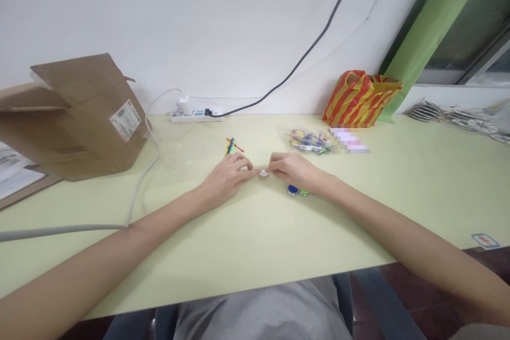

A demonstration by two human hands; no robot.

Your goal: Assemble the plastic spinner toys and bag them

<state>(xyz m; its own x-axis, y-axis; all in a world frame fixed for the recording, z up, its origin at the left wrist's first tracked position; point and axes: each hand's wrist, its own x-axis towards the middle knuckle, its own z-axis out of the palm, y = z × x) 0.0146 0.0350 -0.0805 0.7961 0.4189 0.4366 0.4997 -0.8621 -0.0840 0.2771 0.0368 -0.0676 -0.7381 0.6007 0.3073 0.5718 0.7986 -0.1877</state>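
White disc [263, 173] pinched by left hand [225, 180] and right hand [297, 171]; table's near edge [239, 290] well below

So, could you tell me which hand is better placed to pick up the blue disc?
Probably the right hand: the blue disc lies beside it; the left hand is beyond the white disc.

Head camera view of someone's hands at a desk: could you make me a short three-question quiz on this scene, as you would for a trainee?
1. Which is nearer the blue round piece: the left hand or the right hand?
2. True or false: the small white round piece lies between the fingertips of the two hands.
3. What two colours stripe the plastic bag at the back of the desk?

Key: 1. the right hand; 2. true; 3. red and yellow.
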